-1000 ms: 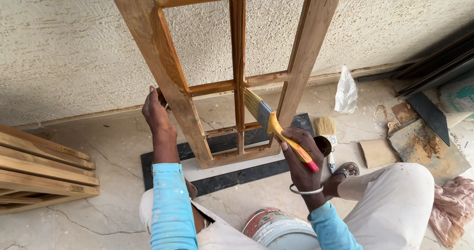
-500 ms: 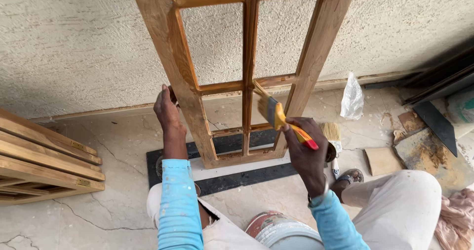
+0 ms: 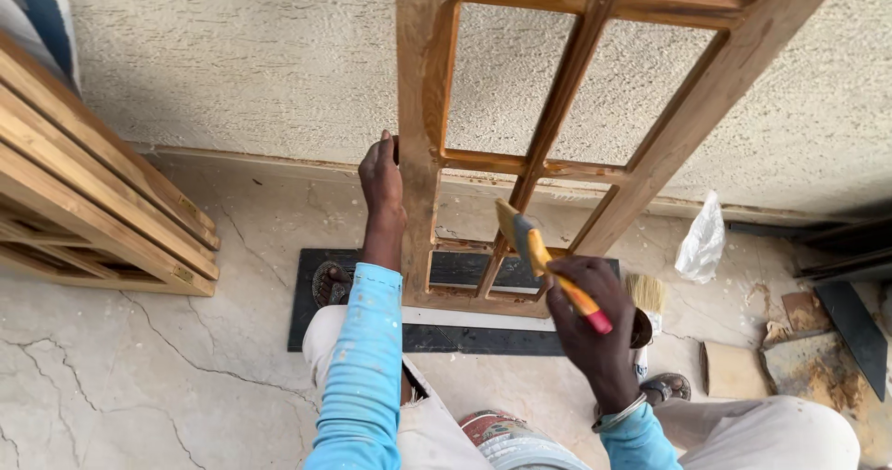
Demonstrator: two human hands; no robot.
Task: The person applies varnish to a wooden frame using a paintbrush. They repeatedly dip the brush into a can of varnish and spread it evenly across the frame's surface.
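A varnished wooden window frame (image 3: 423, 126) leans against the rough plastered wall and stands on a dark board (image 3: 446, 335). My left hand (image 3: 381, 177) grips the frame's left upright from the outside. My right hand (image 3: 590, 317) holds a paintbrush (image 3: 534, 252) with a yellow and red handle, its bristles lying against the lower part of the frame's middle bar. Both sleeves are light blue.
Stacked wooden frames (image 3: 84, 205) lie at the left. A white plastic bag (image 3: 701, 242) sits by the wall at the right. A second brush (image 3: 646, 293), tile and board scraps (image 3: 808, 359) and a paint tin (image 3: 511, 442) between my knees crowd the lower right.
The view has shifted right and closer to the frame. The brush has moved down along the middle bar. My left hand keeps its hold on the left upright.
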